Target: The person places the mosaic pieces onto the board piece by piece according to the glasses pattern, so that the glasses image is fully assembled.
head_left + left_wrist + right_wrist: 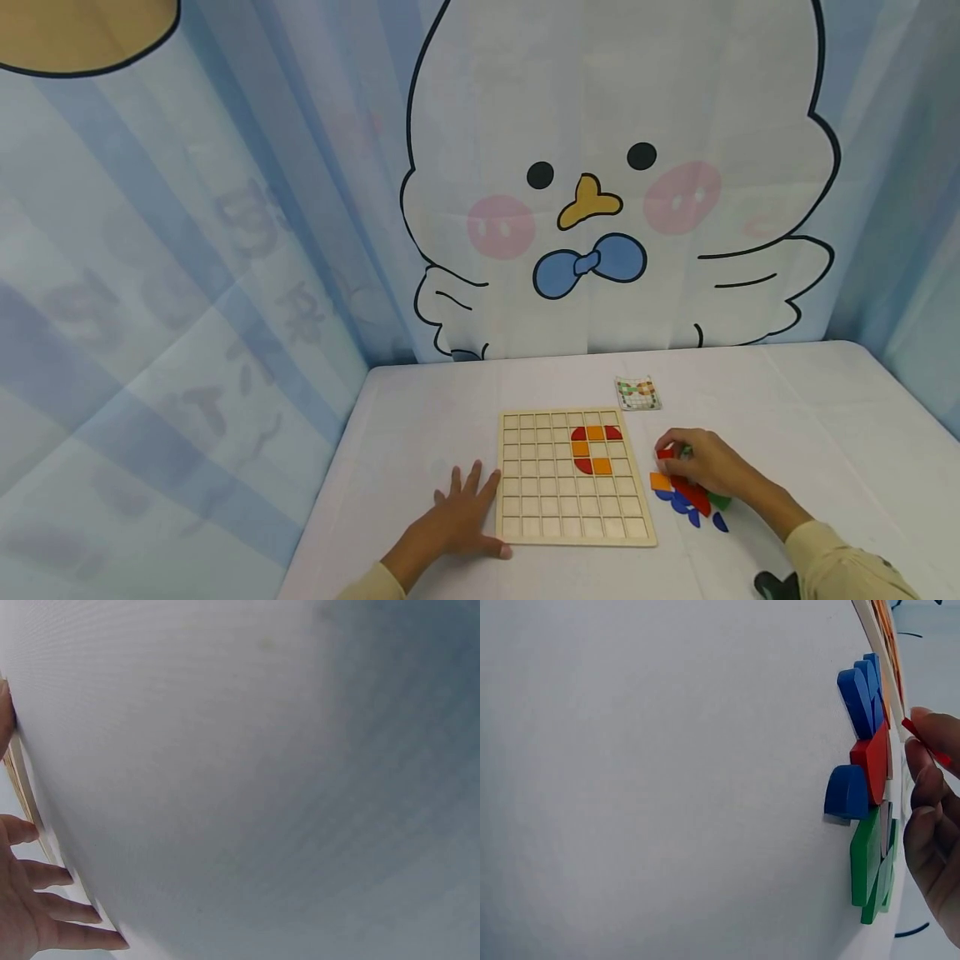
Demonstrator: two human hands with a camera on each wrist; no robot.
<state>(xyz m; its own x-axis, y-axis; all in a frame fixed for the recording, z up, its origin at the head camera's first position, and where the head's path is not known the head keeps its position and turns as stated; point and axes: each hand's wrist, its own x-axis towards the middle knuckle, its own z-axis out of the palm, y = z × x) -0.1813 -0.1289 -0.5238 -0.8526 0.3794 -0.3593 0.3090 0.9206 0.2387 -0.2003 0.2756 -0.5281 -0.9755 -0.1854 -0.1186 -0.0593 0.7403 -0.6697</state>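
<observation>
My right hand (pixel 711 463) pinches a small red tile (pixel 665 454) between thumb and forefinger. Below it lies a pile of loose tiles: a red strip (pixel 692 495), an orange square (pixel 660 482), green pieces (pixel 718 501) and several blue ones (pixel 679 503). In the right wrist view the held tile (pixel 924 741) shows edge-on above the pile. My left hand (pixel 465 517) lies with fingers spread at the left edge of a wooden grid board (pixel 536 486), fingertip and thumb against its frame. On the board, orange squares (pixel 581 448) and red rounded tiles (pixel 583 466) form a C-like shape.
A small printed pattern card (pixel 638 393) lies behind the board's far right corner. A dark object (pixel 776 586) sits by my right sleeve at the near edge. Behind the white-covered table (pixel 435 417) hangs a curtain (pixel 480 317) with a cartoon figure.
</observation>
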